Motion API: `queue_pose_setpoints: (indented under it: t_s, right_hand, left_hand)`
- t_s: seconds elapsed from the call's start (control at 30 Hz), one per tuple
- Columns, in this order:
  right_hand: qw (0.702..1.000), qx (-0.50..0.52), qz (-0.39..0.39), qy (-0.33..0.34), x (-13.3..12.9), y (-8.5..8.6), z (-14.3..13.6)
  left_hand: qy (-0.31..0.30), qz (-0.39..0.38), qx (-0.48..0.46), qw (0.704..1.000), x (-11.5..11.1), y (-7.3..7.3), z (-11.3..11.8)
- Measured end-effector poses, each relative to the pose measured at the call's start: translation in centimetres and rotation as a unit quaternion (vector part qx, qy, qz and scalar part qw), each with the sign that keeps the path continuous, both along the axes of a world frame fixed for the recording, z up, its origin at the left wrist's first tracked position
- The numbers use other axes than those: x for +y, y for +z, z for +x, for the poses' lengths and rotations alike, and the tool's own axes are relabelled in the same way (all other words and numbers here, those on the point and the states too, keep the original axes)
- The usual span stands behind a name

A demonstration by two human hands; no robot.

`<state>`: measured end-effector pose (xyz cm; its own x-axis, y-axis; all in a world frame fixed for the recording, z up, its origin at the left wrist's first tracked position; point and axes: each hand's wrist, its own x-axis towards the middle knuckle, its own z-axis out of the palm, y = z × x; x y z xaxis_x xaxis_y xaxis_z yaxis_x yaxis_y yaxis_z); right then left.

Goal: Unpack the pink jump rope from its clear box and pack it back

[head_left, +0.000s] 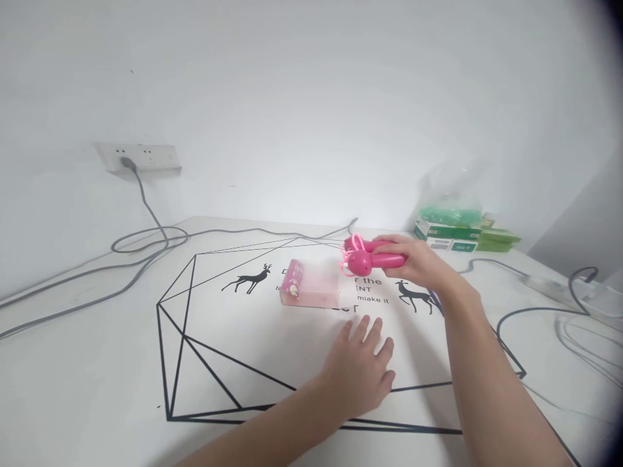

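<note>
My right hand is closed around the two bright pink handles of a skipping rope, held above the tabletop. Loops of lighter pink cord hang at the rounded ends of the handles. Below and to the left lies a clear pink-tinted plastic box with a darker pink printed left end; its right part looks pale and see-through. Nearer to me, my left hand is palm down over the table with its fingers spread, holding nothing. It is close to the box's near right corner, apart from it.
The white table bears printed deer, lettering and black lines. Grey cables run along its left and back, up to a wall socket. Green and white boxes under a plastic bag stand back right; a power strip lies at right.
</note>
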<state>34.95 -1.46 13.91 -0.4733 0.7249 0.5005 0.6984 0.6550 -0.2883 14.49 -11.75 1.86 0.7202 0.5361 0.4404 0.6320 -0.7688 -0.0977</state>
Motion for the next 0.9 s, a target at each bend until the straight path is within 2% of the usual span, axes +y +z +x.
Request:
queue_pose_setpoints:
  t_s: [0.07,0.17,0.23,0.27,0.33,0.4,0.47,0.5,0.57,0.63,0.73,0.8,0.9]
  right_hand:
    - [1.0,0.001,0.018,0.0,-0.1,0.0,-0.2]
    - [0.999,-0.001,0.044,0.017,-0.1,-0.1,-0.6]
    - [0.999,-0.003,0.05,0.018,0.0,-0.3,-1.0]
    - [0.999,-0.003,0.052,0.014,0.0,-0.4,-1.3]
    - [0.998,-0.001,0.055,0.008,0.2,-0.8,-1.8]
    - [0.998,-0.003,0.055,0.008,0.4,-1.3,-2.5]
    - [0.998,-0.011,0.056,0.007,0.7,-1.8,-3.2]
    - [0.998,-0.017,0.058,0.003,0.9,-2.0,-3.5]
    - [0.998,-0.026,0.061,-0.005,1.2,-2.6,-4.1]
    - [0.997,-0.035,0.061,-0.014,1.6,-3.1,-4.5]
    - [0.997,-0.048,0.058,-0.009,2.0,-3.7,-5.0]
    - [0.997,-0.053,0.053,0.0,2.2,-4.1,-5.3]
    - [0.998,-0.049,0.034,0.007,2.3,-4.4,-5.8]
  left_hand:
    - [-0.002,0.029,-0.023,0.999,0.3,1.6,-1.2]
    - [0.033,0.052,-0.105,0.993,2.2,4.4,-3.8]
    - [0.055,0.013,-0.19,0.98,4.0,6.1,-5.3]
    - [0.075,-0.013,-0.252,0.965,4.8,6.7,-5.7]
    - [0.117,-0.115,-0.396,0.903,6.2,7.4,-5.9]
    - [0.125,-0.271,-0.522,0.799,7.2,7.4,-5.2]
    - [0.077,-0.395,-0.605,0.687,8.1,6.9,-4.0]
    - [0.046,-0.43,-0.629,0.646,8.4,6.5,-3.4]
    - [0.016,-0.45,-0.673,0.587,9.1,5.9,-2.4]
    - [0.004,-0.448,-0.706,0.549,9.6,5.4,-1.9]
    - [0.004,-0.453,-0.731,0.51,10.1,5.2,-1.9]
    - [0.008,-0.455,-0.74,0.494,10.5,5.2,-2.2]
    - [-0.006,-0.444,-0.75,0.49,11.1,5.1,-2.6]
